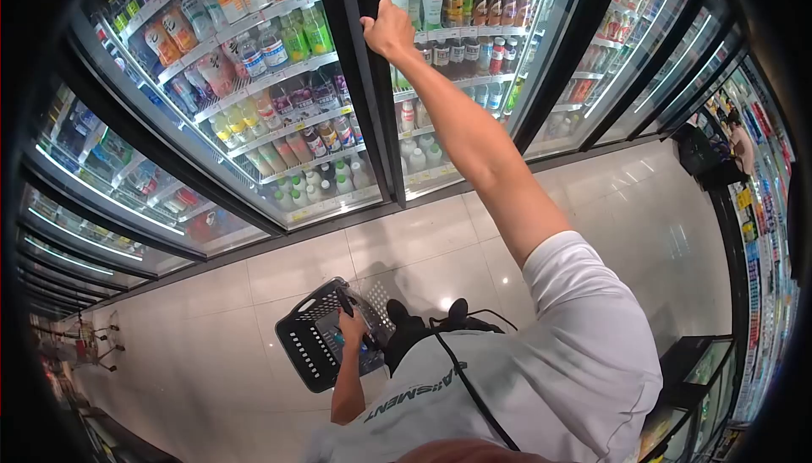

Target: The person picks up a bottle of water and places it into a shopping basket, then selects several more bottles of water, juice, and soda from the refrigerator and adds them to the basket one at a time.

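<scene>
My right hand (pixel 390 28) reaches up on an outstretched arm. Its fingers are closed round the dark edge of a glass cooler door (pixel 372 82); whether a handle sits under them is hidden. Behind the glass, shelves carry drinks, among them brown-labelled bottles (pixel 481 5) near this hand and green bottles (pixel 316 30) to its left. Low at my left side, my left hand (pixel 351 328) is wrapped around the handle of a dark grey shopping basket (pixel 303 346) with a perforated wall. Something small and bluish shows by that hand, too little to name.
A row of glass-doored coolers (pixel 127 137) runs across the far side. Pale glossy tiles (pixel 211 319) cover the floor. A shopping cart (pixel 93 340) stands at the far left. At the right are stocked shelves (pixel 761 235) and another person (pixel 741 143) near a black bin-like object (pixel 702 158).
</scene>
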The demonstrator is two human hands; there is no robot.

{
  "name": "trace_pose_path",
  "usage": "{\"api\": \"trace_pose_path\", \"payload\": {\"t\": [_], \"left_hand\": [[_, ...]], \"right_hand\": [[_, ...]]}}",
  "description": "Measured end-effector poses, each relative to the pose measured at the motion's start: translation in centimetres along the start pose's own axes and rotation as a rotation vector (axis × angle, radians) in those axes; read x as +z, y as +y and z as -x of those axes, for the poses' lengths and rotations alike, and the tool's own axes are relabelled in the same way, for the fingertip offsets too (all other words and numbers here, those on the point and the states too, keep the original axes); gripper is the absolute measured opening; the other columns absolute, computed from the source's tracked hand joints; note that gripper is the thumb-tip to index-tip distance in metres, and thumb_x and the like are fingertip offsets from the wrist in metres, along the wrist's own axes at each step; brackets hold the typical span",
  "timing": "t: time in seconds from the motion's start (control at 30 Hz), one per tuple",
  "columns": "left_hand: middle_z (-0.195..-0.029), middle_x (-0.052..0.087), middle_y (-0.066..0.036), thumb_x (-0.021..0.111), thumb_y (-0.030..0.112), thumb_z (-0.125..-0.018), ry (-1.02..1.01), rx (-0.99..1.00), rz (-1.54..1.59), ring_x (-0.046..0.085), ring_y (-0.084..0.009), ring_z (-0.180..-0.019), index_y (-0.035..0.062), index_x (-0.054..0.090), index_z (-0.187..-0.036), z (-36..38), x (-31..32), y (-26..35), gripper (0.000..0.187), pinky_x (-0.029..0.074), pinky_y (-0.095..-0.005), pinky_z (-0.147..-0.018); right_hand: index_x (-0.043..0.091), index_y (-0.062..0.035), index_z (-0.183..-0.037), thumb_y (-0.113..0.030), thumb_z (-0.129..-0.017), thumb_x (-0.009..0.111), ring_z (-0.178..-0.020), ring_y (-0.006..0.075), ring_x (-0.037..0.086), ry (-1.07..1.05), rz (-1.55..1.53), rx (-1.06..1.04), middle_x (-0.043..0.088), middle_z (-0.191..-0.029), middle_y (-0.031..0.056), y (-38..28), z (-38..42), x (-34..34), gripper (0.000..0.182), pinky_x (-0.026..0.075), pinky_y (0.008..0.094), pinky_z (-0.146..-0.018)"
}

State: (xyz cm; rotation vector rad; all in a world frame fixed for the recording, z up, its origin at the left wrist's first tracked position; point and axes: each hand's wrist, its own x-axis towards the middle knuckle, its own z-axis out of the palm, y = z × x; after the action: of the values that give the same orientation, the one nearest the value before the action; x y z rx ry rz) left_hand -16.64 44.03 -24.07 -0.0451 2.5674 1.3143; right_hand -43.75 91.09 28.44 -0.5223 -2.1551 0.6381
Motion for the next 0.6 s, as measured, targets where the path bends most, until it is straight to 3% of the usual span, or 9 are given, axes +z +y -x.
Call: {"api": "trace_pose_path", "payload": {"t": [0.07, 0.2, 0.3, 0.33, 0.37, 0.4, 0.43, 0.47, 0.6], "left_hand": [[-0.072, 0.065, -0.025, 0.061, 0.019, -0.093, 0.249, 0.314, -0.419, 0.069, -0.037, -0.069, -0.0077, 0.05, -0.122, -0.7, 4.4, -7.4, 0.041, 0.056, -0.0451, -0.066], [-0.098, 0.066, -0.035, 0.064, 0.032, -0.091, -0.176, -0.238, 0.015, 0.066, -0.0498, -0.093, -0.0138, 0.048, -0.124, 1.7, 0.6, -0.5, 0.059, 0.052, -0.0482, -0.086], [-0.101, 0.067, -0.032, 0.067, 0.036, -0.09, -0.136, -0.038, -0.43, 0.065, -0.0515, -0.094, -0.0159, 0.048, -0.124, 3.9, -1.8, 6.9, 0.064, 0.051, -0.0504, -0.086], [-0.098, 0.068, -0.03, 0.069, 0.036, -0.09, 0.095, 0.259, -0.58, 0.064, -0.0526, -0.09, -0.0149, 0.049, -0.123, 3.9, -2.1, 7.3, 0.063, 0.051, -0.0515, -0.084], [-0.094, 0.067, -0.029, 0.069, 0.034, -0.091, 0.148, 0.34, -0.511, 0.065, -0.0493, -0.086, -0.0147, 0.05, -0.123, 1.9, -2.7, 8.2, 0.062, 0.051, -0.0502, -0.081], [-0.09, 0.067, -0.027, 0.07, 0.033, -0.091, 0.196, 0.418, -0.442, 0.066, -0.0461, -0.082, -0.0146, 0.05, -0.123, -0.4, -3.2, 10.9, 0.06, 0.052, -0.0489, -0.078], [-0.085, 0.067, -0.022, 0.07, 0.029, -0.091, 0.137, 0.286, -0.296, 0.066, -0.035, -0.074, -0.0127, 0.053, -0.121, -2.0, -3.7, 16.4, 0.053, 0.053, -0.0427, -0.071], [-0.083, 0.067, -0.017, 0.068, 0.023, -0.093, 0.143, 0.387, -0.22, 0.065, -0.0254, -0.07, -0.01, 0.056, -0.12, -4.9, -3.5, 20.4, 0.044, 0.052, -0.0371, -0.065], [-0.09, 0.069, -0.017, 0.065, 0.019, -0.094, 0.245, 0.813, -0.109, 0.067, -0.0281, -0.08, -0.0028, 0.06, -0.12, -14.5, -0.1, 40.6, 0.034, 0.053, -0.0374, -0.075]], "right_hand": [[0.054, 0.0009, -0.103, -0.023, -0.083, 0.074, -0.099, 0.0462, 0.065, 0.012, -0.063, -0.042, 0.067, -0.104, 0.024, 0.3, 2.2, -2.3, 0.037, 0.051, 0.0551, -0.083], [0.053, 0.0036, -0.098, -0.022, -0.083, 0.075, -0.092, 0.048, 0.064, 0.016, -0.158, -0.109, 0.066, -0.096, 0.0273, 1.1, 6.2, -7.5, 0.037, 0.051, 0.0541, -0.078], [0.052, 0.0019, -0.099, -0.019, -0.082, 0.074, -0.092, 0.0471, 0.064, 0.011, -0.186, -0.123, 0.066, -0.099, 0.0236, 1.6, 8.7, -10.6, 0.035, 0.05, 0.0555, -0.077], [0.052, 0.0038, -0.098, -0.019, -0.082, 0.074, -0.089, 0.0489, 0.063, 0.013, -0.205, -0.132, 0.065, -0.095, 0.0259, 1.7, 9.4, -11.8, 0.035, 0.05, 0.0549, -0.076], [0.052, 0.0039, -0.099, -0.018, -0.082, 0.074, -0.088, 0.049, 0.063, 0.037, -0.237, -0.144, 0.065, -0.094, 0.0253, 2.0, 10.1, -12.7, 0.035, 0.05, 0.055, -0.075], [0.052, 0.004, -0.1, -0.017, -0.082, 0.074, -0.087, 0.0492, 0.062, 0.021, -0.25, -0.132, 0.065, -0.094, 0.0255, 2.0, 10.9, -13.8, 0.035, 0.05, 0.0549, -0.074], [0.052, 0.0041, -0.101, -0.016, -0.082, 0.074, -0.087, 0.0493, 0.062, 0.003, -0.261, -0.12, 0.064, -0.094, 0.0257, 2.2, 11.5, -14.9, 0.035, 0.05, 0.0548, -0.073], [0.052, 0.0042, -0.101, -0.015, -0.082, 0.073, -0.087, 0.0493, 0.062, 0.001, -0.281, -0.125, 0.064, -0.094, 0.0259, 2.5, 12.1, -15.7, 0.035, 0.049, 0.0545, -0.072], [0.051, 0.0048, -0.102, -0.014, -0.081, 0.073, -0.086, 0.0494, 0.061, -0.019, -0.323, -0.132, 0.063, -0.093, 0.0265, 3.1, 13.4, -18.5, 0.035, 0.048, 0.0537, -0.07]]}}
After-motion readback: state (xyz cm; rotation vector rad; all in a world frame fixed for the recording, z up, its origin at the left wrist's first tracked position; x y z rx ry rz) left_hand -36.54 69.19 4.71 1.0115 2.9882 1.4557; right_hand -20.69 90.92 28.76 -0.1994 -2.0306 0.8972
